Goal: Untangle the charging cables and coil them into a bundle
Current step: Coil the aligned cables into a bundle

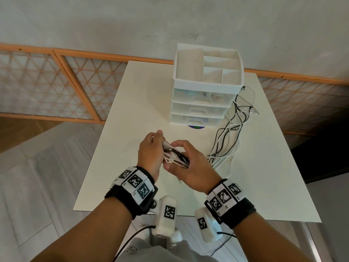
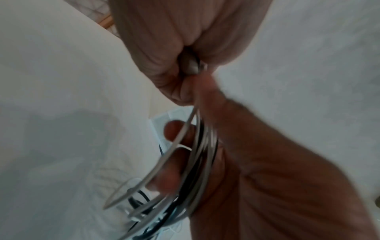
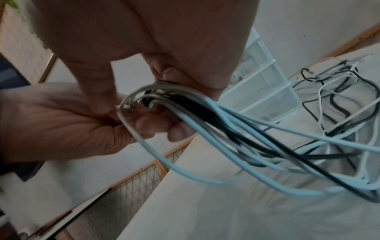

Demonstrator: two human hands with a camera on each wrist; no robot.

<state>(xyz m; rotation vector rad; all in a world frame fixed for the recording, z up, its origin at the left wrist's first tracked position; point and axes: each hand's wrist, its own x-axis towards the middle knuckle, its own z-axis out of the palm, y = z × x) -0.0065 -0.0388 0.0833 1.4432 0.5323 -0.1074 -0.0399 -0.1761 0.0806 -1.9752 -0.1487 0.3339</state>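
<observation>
Both hands met above the near middle of the desk (image 1: 117, 129), and the cables (image 1: 174, 154) sat right between them. The left hand (image 1: 151, 154) had its fingers curled round a small coil of white and black loops, pinching it tight at the top. The right hand (image 1: 190, 167) was closed on the same coil from the other side, thumb up, fingers wrapped under the strands. From there the loose lengths (image 1: 228, 133) trailed off to the right across the desk, a tangle of black and white running up beside the drawers (image 1: 204, 103). The plug ends lay near the far right edge. The wrist views were blurred, strands smeared pale blue.
</observation>
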